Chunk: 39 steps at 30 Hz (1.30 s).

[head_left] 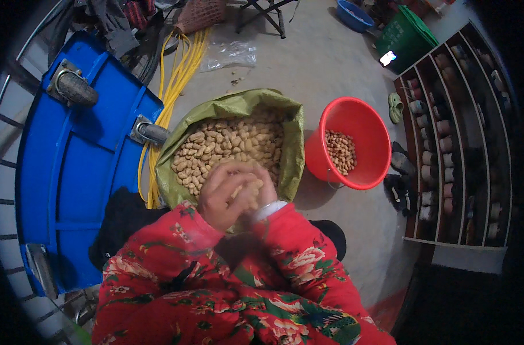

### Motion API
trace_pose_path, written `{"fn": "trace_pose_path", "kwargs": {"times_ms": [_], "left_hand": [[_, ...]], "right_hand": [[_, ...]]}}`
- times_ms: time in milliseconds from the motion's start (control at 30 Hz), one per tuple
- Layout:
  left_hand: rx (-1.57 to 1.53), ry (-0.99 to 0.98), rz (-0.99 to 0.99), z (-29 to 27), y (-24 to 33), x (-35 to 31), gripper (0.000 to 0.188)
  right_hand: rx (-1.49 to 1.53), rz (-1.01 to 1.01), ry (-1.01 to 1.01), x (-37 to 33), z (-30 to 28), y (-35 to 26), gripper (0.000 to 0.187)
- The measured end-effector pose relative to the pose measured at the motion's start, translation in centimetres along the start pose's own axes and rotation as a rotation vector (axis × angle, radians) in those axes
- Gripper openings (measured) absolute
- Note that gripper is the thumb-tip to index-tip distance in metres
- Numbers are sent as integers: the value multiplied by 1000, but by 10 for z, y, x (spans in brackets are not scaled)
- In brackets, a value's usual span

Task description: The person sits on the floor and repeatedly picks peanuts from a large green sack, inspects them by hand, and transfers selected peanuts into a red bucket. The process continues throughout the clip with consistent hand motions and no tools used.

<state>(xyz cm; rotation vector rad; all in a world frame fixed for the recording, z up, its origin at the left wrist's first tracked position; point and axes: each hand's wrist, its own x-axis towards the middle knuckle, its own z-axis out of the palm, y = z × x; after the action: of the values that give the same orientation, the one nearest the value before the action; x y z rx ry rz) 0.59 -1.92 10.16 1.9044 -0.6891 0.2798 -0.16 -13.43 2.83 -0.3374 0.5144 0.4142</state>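
Note:
My left hand (220,200) and my right hand (266,185) are pressed together over the near side of an olive-green woven sack (292,129). Fingers of both are closed around pale tan peanuts (250,194), partly hidden between them and slightly blurred. Unshelled peanuts (207,146) fill the rolled-open sack right beyond my hands. To the right of the sack stands a red plastic bucket (362,129), with a layer of smaller brownish peanut kernels (340,152) at its bottom.
A blue wheeled cart (72,172) lies tipped at the left, beside a yellow hose bundle (173,95). Shoes fill a rack (440,144) on the right; green clogs (395,107) sit before it. Farther off are a clear plastic bag (230,54), a green bin (405,37) and a blue basin (355,16).

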Motion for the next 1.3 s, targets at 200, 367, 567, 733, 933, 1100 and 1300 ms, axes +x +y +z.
{"fn": "trace_pose_path", "kwargs": {"times_ms": [200, 367, 567, 733, 933, 1100, 1300], "left_hand": [[-93, 164, -194, -9, -2, 8, 12], [-91, 115, -187, -8, -4, 8, 12], [-63, 80, -243, -10, -15, 7, 12], [91, 78, -248, -6, -42, 3, 14], [278, -214, -201, 15, -64, -9, 30], [430, -409, -64, 34, -67, 0, 39], [618, -518, 178, 85, -76, 48, 37]], "right_hand": [[179, -117, -360, -24, 25, -61, 37], [297, -464, -316, -68, 2, -193, 44], [594, -849, 252, -98, -32, -238, 65], [-552, -656, 202, -109, 7, -143, 33], [-1517, -690, 2, -58, 23, -41, 22], [-1738, -1360, 439, -41, 20, -69, 28], [-1567, -1164, 271, -38, 21, -67, 29]]}}
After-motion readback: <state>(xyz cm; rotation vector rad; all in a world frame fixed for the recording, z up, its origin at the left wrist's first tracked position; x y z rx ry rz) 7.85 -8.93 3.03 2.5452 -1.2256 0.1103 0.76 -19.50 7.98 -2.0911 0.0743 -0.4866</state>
